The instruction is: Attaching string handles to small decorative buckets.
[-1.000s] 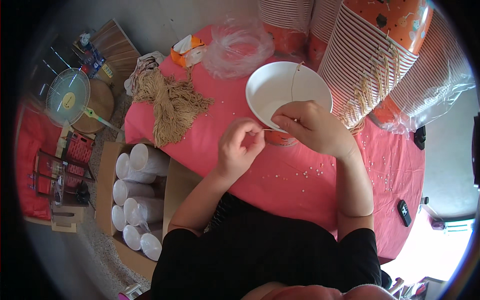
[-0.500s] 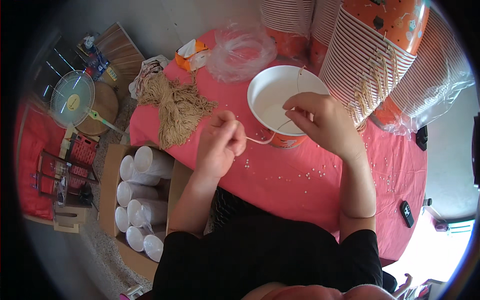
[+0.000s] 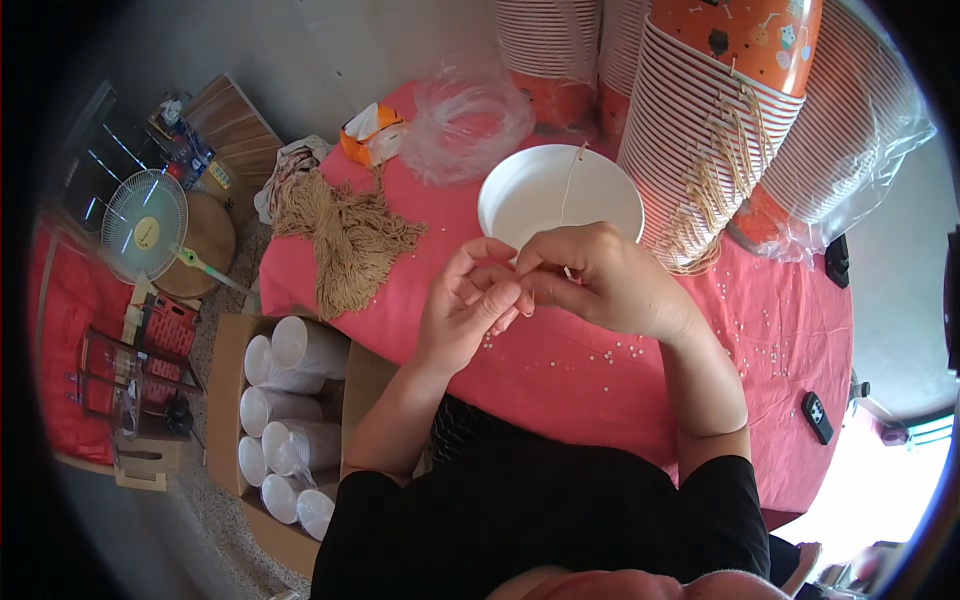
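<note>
A white-lined orange paper bucket (image 3: 510,190) stands open on the table in front of me. Its thin beige cord (image 3: 569,190) comes from a hole in the far rim and runs down inside toward my hands. My right hand (image 3: 610,280) pinches the cord with thumb and forefinger over the near rim. Against it, my left hand (image 3: 470,305) is curled, thumb and fingertips meeting at the cord's end; the end itself is mostly hidden by fingers. To the left lies a thick bundle of beige cords (image 3: 350,245).
Nested orange buckets (image 3: 700,130) with cord handles rise at right, beside plastic-wrapped stacks. Small white beads (image 3: 610,357) are scattered on the pink tablecloth (image 3: 560,400). Clear plastic wrap (image 3: 465,130) lies behind. A cardboard box (image 3: 228,400) of white cups and a fan (image 3: 146,230) are at left.
My hands have come together, the left moving right and the right moving down and left. The cord stretch between them has shortened out of sight. The view has shifted slightly.
</note>
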Available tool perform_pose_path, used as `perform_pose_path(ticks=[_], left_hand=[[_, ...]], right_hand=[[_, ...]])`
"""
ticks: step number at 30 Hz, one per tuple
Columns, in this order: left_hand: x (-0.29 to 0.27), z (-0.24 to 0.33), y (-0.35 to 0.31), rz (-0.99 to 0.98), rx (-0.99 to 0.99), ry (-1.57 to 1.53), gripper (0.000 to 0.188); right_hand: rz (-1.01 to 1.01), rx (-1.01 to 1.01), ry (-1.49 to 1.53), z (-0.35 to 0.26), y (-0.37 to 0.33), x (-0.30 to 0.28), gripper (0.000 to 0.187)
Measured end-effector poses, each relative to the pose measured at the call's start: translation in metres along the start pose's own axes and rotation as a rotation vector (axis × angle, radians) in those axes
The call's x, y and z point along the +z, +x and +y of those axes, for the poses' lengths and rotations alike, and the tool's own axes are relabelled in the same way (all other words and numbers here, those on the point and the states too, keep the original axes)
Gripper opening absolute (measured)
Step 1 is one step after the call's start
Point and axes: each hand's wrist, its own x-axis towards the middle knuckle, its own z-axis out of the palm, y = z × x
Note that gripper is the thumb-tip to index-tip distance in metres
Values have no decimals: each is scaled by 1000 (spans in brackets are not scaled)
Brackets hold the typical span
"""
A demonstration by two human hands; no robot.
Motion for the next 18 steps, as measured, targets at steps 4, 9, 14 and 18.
perform_pose_path(ticks=[4,9,14,18], left_hand=[[-5,2,-1,6,-56,101,19],[-4,9,9,238,31,346,12],[16,10,16,249,175,640,9],[17,5,18,179,136,655,7]], right_hand=[[166,55,-160,2,0,-9,7],[57,192,-54,-1,-7,-31,15],[12,127,9,-8,-9,-32,20],[28,99,50,-4,-8,-25,19]])
